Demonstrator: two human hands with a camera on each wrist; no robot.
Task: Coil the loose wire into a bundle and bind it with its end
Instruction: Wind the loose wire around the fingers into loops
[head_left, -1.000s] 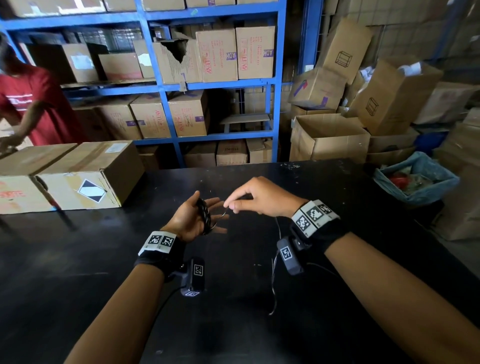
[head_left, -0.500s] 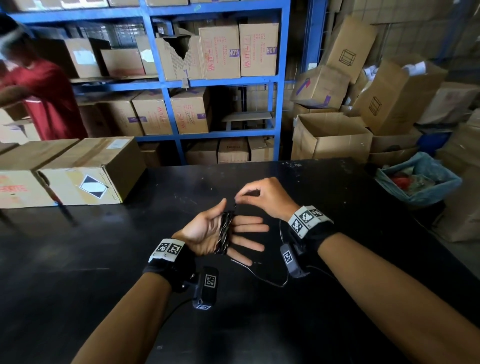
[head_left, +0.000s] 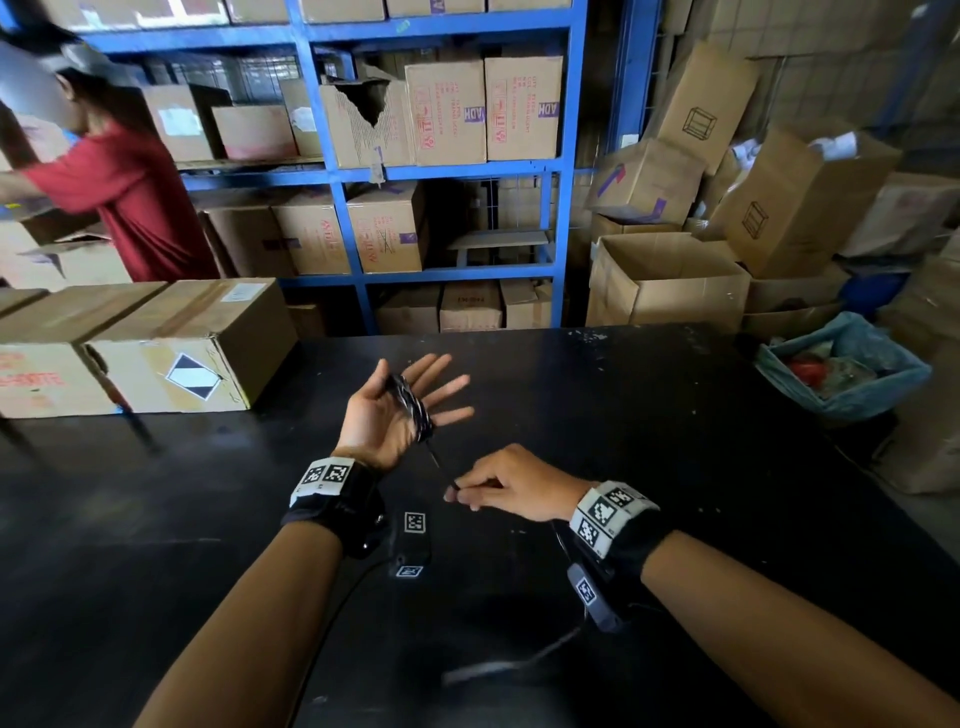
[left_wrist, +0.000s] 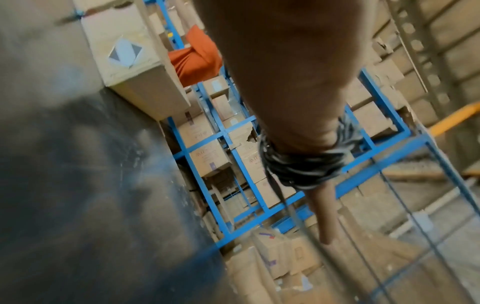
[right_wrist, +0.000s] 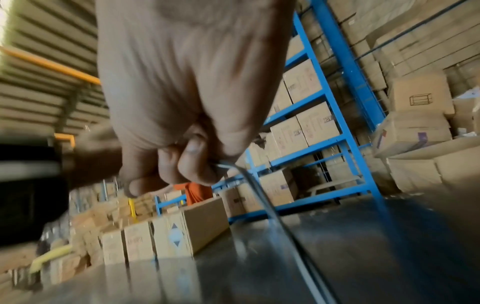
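**Inspector:** Warehouse setting: black table (head_left: 675, 441) in front of blue shelving (head_left: 332, 171) stacked with cartons. Where is the work piece relative to the table?

**Assistant:** Above its near middle. The coil (head_left: 413, 405) of dark wire is looped around the left hand (head_left: 395, 410), which is held palm up with fingers spread and straight, not curled round anything. The left wrist view confirms several turns stacked across the hand.

**Inspector:** And the other hand?

**Assistant:** The right hand (head_left: 506, 491) sits nearer the table's front edge, fingers curled, pinching the free run of wire (head_left: 439, 460), which stretches taut back to the coil. More slack trails down toward the table.

**Inspector:** Assessment of the step?

**Assistant:** Coiling appears under way; binding not yet begun. I judge each turn should lie beside the last under even tension, with the spread fingers kept firm so loops cannot slip off. Enough tail should be reserved for the binding wrap.
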